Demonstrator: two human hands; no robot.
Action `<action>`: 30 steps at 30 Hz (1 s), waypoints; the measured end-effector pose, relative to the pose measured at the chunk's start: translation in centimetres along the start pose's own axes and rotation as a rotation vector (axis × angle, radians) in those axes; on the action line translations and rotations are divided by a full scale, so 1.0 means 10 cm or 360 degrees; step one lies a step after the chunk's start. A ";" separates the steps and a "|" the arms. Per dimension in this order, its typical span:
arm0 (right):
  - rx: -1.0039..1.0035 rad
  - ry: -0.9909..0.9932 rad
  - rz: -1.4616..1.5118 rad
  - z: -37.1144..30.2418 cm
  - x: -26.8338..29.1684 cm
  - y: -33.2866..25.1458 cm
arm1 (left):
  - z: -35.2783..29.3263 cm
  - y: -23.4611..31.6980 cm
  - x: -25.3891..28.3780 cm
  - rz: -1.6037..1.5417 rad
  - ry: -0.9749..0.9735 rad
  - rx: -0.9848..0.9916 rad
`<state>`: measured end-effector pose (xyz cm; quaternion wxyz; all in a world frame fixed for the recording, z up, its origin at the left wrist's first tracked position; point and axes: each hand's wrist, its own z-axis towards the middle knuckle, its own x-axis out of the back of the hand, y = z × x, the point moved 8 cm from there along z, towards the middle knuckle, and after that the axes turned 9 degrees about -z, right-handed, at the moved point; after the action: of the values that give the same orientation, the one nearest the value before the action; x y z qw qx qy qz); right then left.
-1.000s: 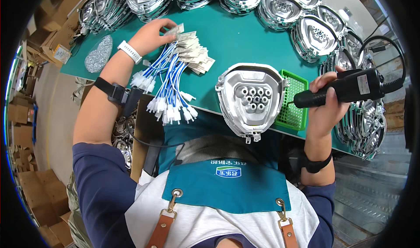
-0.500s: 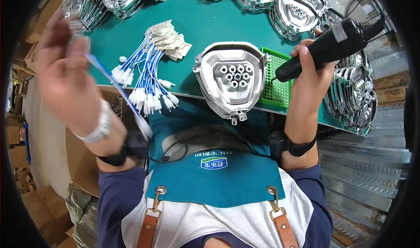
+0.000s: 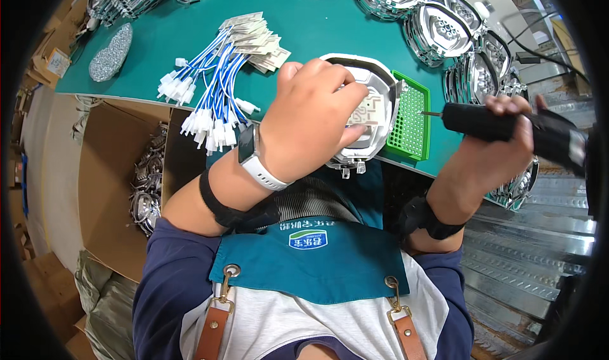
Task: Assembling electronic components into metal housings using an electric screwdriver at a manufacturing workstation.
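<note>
In front of me at the table's edge is a silver metal lamp housing (image 3: pixel 386 81), several stacked together. A pale flat circuit board (image 3: pixel 377 111) lies in its recess. My left hand (image 3: pixel 317 116) reaches over the housing with index finger and thumb at the board, gripping it; the palm hides the housing's left side. My right hand (image 3: pixel 501 144) is wrapped round a black electric screwdriver (image 3: pixel 482 120), held level with its bit pointing left over a green perforated tray (image 3: pixel 426 122). The tray stands against the housing's right side.
Similar boards (image 3: pixel 257 39) with blue-and-white wires and white connectors (image 3: pixel 209 128) lie in a heap on the left. Stacked housings (image 3: pixel 438 33) line the back and right. A grey speckled oval piece (image 3: pixel 111 54) rests at the left. Below the table stands a cardboard box (image 3: pixel 104 189) with metal parts.
My left hand has swung from the far left to the housing, where a board now lies in the recess. The screwdriver in my right hand has moved right and down, turning more level.
</note>
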<state>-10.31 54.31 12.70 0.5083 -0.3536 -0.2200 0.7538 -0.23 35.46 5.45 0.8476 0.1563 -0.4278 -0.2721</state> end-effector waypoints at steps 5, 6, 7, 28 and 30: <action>0.0020 -0.0367 0.0395 -0.06 -0.36 -0.26 | 0.05 -0.02 -0.06 0.0006 0.0008 0.0043; 0.0015 -0.0367 0.0386 -0.09 -0.42 -0.23 | 0.04 -0.04 -0.07 -0.0033 0.0013 0.0052; 0.0030 -0.0448 0.0348 -0.13 -0.53 -0.21 | 0.04 -0.04 -0.07 -0.0043 0.0010 0.0055; 0.0105 -0.0692 -0.0013 -0.29 -0.82 0.07 | -0.01 -0.14 -0.06 -0.0113 0.0071 0.0104; 0.0139 -0.0732 -0.0041 -0.30 -0.86 0.08 | -0.01 -0.15 -0.07 -0.0128 0.0065 0.0108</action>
<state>-6.57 45.99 12.87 0.4691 -0.1473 -0.3017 0.8169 -0.97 34.68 4.19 0.8388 0.2077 -0.4127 -0.2881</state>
